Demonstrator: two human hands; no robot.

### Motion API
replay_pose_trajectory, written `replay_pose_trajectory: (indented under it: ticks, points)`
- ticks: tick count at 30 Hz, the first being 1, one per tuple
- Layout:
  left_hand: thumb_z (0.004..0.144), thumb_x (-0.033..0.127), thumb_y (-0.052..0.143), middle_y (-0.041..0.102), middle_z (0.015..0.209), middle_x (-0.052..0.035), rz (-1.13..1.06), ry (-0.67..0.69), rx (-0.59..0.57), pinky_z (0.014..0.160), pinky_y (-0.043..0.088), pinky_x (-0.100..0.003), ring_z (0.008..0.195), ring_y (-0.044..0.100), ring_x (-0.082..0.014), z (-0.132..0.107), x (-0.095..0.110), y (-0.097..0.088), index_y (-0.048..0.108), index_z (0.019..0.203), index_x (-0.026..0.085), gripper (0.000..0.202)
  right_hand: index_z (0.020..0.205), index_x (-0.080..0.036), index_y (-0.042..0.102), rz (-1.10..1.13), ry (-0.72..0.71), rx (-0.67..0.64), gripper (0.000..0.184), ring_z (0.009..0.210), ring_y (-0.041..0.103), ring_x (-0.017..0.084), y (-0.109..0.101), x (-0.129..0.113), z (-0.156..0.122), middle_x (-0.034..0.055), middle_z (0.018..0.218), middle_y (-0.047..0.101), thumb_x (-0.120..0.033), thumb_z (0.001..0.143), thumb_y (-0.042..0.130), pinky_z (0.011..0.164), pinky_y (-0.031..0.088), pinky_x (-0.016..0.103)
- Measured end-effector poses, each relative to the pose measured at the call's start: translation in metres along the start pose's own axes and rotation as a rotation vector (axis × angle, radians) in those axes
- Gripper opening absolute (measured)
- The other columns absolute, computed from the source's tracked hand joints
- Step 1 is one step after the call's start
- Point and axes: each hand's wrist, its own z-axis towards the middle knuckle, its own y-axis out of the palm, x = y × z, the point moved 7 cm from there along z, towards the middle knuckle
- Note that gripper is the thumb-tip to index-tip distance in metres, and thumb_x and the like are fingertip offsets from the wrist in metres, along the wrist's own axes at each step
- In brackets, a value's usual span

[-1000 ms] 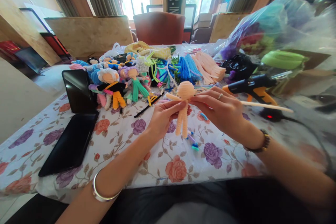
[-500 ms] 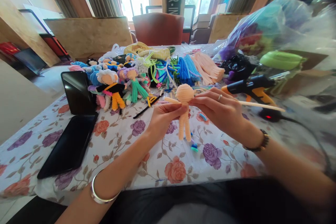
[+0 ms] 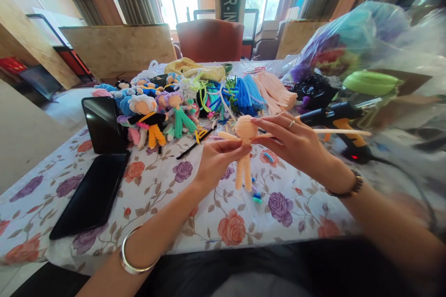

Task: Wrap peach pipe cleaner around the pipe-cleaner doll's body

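Note:
A peach pipe-cleaner doll (image 3: 246,127) with a round head and two legs is held upright above the table. My left hand (image 3: 223,160) pinches its body just below the head, thumb in front. One short arm sticks out to the left over my left fingers. My right hand (image 3: 292,141) is at the doll's other side, fingertips against the head and neck. From there a long peach pipe cleaner (image 3: 344,132) runs through my right hand and pokes out past its back. The palm side of that hand is hidden.
Several finished dolls (image 3: 148,118) are heaped at the back left, beside bundles of blue pipe cleaners (image 3: 249,95) and peach pipe cleaners (image 3: 277,92). A glue gun (image 3: 334,118) stands right, its cable trailing. A black tablet (image 3: 92,195) lies left. Small blue scraps (image 3: 257,196) lie below the doll.
The doll has shifted slightly right and down. My right fingers have spread a little, the upper ones now reaching the side of the head.

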Motion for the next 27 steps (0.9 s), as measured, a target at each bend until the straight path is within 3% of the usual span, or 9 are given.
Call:
replay_pose_trajectory:
  ticks: [6,12,15,20,27]
  points:
    - [0.062,0.030,0.083,0.069,0.070,-0.0010,-0.055,-0.023,-0.056,0.064,0.044,-0.022,0.063,0.057,-0.0077,0.000,-0.002,0.003,0.077,0.075,0.019,0.018,0.117,-0.019,0.056,0.016,0.051,0.012,0.036,0.086,0.066,0.016,-0.004,0.001,0.002,0.0063,0.097,0.068,-0.025,0.084,0.067,0.076,0.058,0.028]
    - [0.065,0.028,0.080,0.065,0.067,0.0000,-0.126,-0.091,-0.103,0.060,0.040,-0.020,0.059,0.053,-0.0057,-0.001,-0.002,0.006,0.076,0.077,0.015,0.018,0.088,-0.024,0.065,0.049,0.218,0.038,0.003,0.072,0.065,0.011,-0.012,0.010,0.005,-0.0012,0.083,0.069,-0.024,0.085,0.066,0.064,0.053,0.022]
    - [0.064,0.027,0.081,0.065,0.068,-0.0008,-0.202,-0.155,-0.125,0.058,0.039,-0.019,0.059,0.055,-0.0063,-0.001,-0.005,0.008,0.075,0.077,0.014,0.019,0.079,-0.024,0.067,0.125,0.239,0.017,0.009,0.067,0.064,0.010,-0.011,0.014,0.006,-0.0022,0.074,0.069,-0.024,0.087,0.063,0.061,0.051,0.023]
    - [0.062,0.028,0.082,0.065,0.068,-0.0019,-0.281,-0.216,-0.172,0.057,0.041,-0.019,0.059,0.057,-0.0076,-0.002,-0.007,0.011,0.073,0.076,0.013,0.023,0.079,-0.023,0.070,0.286,0.357,0.007,0.009,0.058,0.061,0.009,-0.004,0.027,0.003,-0.0016,0.072,0.069,-0.027,0.085,0.066,0.054,0.049,0.022]
    - [0.059,0.033,0.085,0.067,0.069,-0.0026,-0.305,-0.208,-0.119,0.060,0.044,-0.020,0.059,0.058,-0.0080,-0.002,-0.008,0.008,0.072,0.074,0.013,0.027,0.084,-0.025,0.073,0.393,0.324,-0.001,0.009,0.067,0.067,0.011,0.006,0.026,-0.002,0.0011,0.082,0.073,-0.023,0.084,0.064,0.059,0.054,0.023]
